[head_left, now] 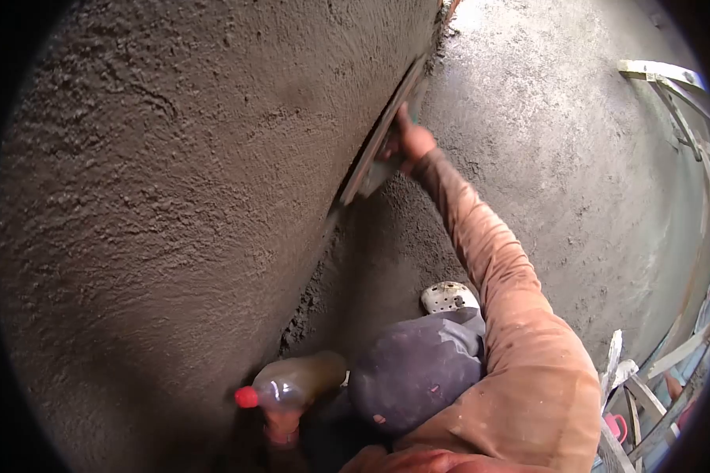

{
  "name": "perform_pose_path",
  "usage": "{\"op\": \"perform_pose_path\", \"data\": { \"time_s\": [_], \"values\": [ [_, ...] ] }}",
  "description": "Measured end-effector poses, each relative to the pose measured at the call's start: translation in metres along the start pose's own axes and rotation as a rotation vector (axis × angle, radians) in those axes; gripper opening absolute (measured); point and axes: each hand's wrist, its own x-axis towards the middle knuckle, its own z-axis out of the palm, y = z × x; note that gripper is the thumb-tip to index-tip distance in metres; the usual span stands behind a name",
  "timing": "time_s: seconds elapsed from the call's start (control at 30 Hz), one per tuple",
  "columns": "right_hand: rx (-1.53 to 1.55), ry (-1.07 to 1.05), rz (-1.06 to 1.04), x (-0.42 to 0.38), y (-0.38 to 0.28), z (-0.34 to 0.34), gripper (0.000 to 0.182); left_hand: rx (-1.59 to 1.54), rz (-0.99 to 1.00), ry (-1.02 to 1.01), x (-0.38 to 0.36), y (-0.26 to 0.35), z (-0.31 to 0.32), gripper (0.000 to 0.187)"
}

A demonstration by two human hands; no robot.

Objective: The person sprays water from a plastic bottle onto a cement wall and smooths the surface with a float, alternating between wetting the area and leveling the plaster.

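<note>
Resting along the seam between the rough, dark cement (174, 197) on the left and the smoother grey surface (560, 158) on the right, a long, board-like float (370, 162) is lying slantwise toward the far side. The right grip (414, 146) is holding it from the right, fingers curled in, though blur is hiding the exact hold. The step in hand is seemingly smoothing the cement beside the seam; the next move is probably calling for even pressure, with the float's edge lined up along that seam.

Nearer and to the left, the left grip (282, 426) is holding a clear plastic bottle (312, 374), fingers wrapped and partly hidden. The bottle is lying sideways, its red cap (246, 396) fitted and pointing left. Its inside is looking cloudy and brownish; whether that is liquid or dirty plastic, I cannot tell.

Right of the bottle, a knee (414, 370) is jutting up, a white perforated shoe (448, 297) showing beyond. Wood pieces (646, 398) are cluttering the near right.
</note>
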Motion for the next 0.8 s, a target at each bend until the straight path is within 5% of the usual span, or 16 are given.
{"op": "perform_pose_path", "data": {
  "time_s": [0.07,0.1,0.2,0.37,0.53,0.7,0.8],
  "values": [
    [-0.395,0.164,-0.033,-0.003,-0.066,-0.006,0.061,-0.02,-0.179,0.134,-0.022,-0.004,0.009,0.058],
    [0.296,-0.355,-0.022,0.046,-0.061,-0.036,0.055,-0.015,-0.193,0.132,-0.038,-0.006,0.012,0.058],
    [-0.01,0.09,-0.101,0.04,-0.06,-0.029,0.048,-0.258,-0.251,0.275,-0.041,-0.006,0.02,0.068],
    [0.03,0.038,-0.083,-0.005,-0.032,-0.002,0.05,-0.418,-0.379,0.173,-0.02,0.0,0.014,0.077],
    [0.267,0.028,-0.057,0.021,-0.053,-0.019,0.047,-0.273,-0.23,0.142,0.006,0.018,-0.002,0.076],
    [0.133,0.023,-0.146,0.025,-0.072,-0.006,0.046,-0.418,-0.223,0.197,-0.013,-0.002,0.02,0.078],
    [0.025,0.006,-0.357,-0.018,-0.091,0.02,0.046,-0.634,-0.473,0.279,-0.028,0.001,0.018,0.084]
  ]
}}
